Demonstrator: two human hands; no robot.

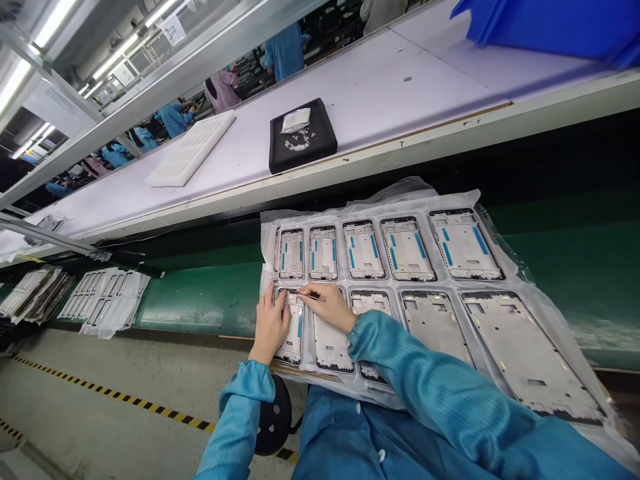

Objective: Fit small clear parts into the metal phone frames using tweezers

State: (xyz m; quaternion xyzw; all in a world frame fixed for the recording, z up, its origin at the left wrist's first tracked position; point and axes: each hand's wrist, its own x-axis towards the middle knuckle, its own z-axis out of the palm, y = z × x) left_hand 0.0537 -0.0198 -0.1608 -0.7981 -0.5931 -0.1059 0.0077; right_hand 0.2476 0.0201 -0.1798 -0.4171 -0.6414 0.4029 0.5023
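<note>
Lower left of frame: stacked trays of the same parts sit on the green belt, well apart from the work. Upper left: co-workers in blue coats at a far bench, small and blurred.

Upper centre, on the white shelf: a white tray and, right of it, a black pad with small loose bits and a packet on it.

Centre: left hand lies flat with the fingers together, laid on the left edge of a phone frame and gripping nothing. That frame is the first piece in the lower row of the plastic sheet, at the near left corner of the sheet. It lies partly under the left hand's fingers.

Just right of it: right hand is pinched shut on tweezers. The tips point left and meet the frame's top edge, just beyond the left fingertips. The heel of the right hand rests on the neighbouring piece.

Judgement on doing this well: press the frame flat with the left palm so it cannot skate on the plastic. Bring the tweezers in low and shallow, and brace the right wrist on the sheet for fine control. Whatever sits between the tips is too small to make out.

Right of centre: the upper-row frames carry blue strips, while the lower-row frames toward the right look bare.

Upper right: corner of a blue bin.
</note>
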